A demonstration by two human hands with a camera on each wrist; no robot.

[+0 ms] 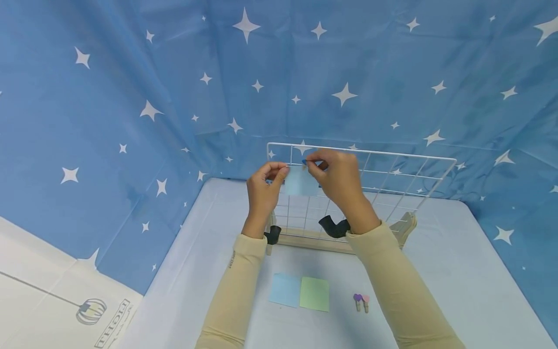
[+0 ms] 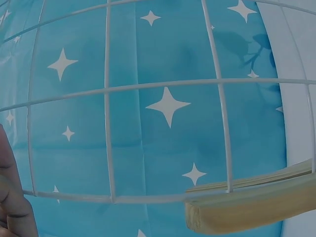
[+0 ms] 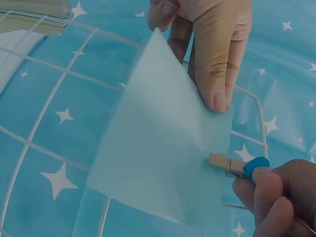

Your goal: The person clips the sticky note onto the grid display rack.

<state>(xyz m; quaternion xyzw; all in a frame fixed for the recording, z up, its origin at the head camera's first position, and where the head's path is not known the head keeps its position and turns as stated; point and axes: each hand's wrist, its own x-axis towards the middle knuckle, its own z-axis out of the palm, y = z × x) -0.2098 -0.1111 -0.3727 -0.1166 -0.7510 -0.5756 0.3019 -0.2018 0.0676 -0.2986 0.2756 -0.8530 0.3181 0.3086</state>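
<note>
A light blue paper square [image 1: 302, 182] is held up against the white wire grid [image 1: 394, 171], near its upper left part. My left hand [image 1: 265, 190] pinches the paper's upper edge between thumb and fingers. In my right hand [image 1: 342, 180] is a small wooden clothespin [image 3: 220, 161] with a blue decoration on its end. The right wrist view has the clothespin's tip over the paper's edge, close to my left thumb. Only part of a hand [image 2: 14, 202] shows at the left edge of the left wrist view.
Wooden feet [image 1: 405, 228] and a wooden bar [image 1: 314, 242] support the grid on the white table [image 1: 196, 271]. Nearer lie a blue paper square [image 1: 285, 290], a green one [image 1: 315, 294], and two clothespins with a purple heart [image 1: 357, 297] and a pink heart [image 1: 365, 299]. A starry blue curtain [image 1: 279, 58] hangs behind.
</note>
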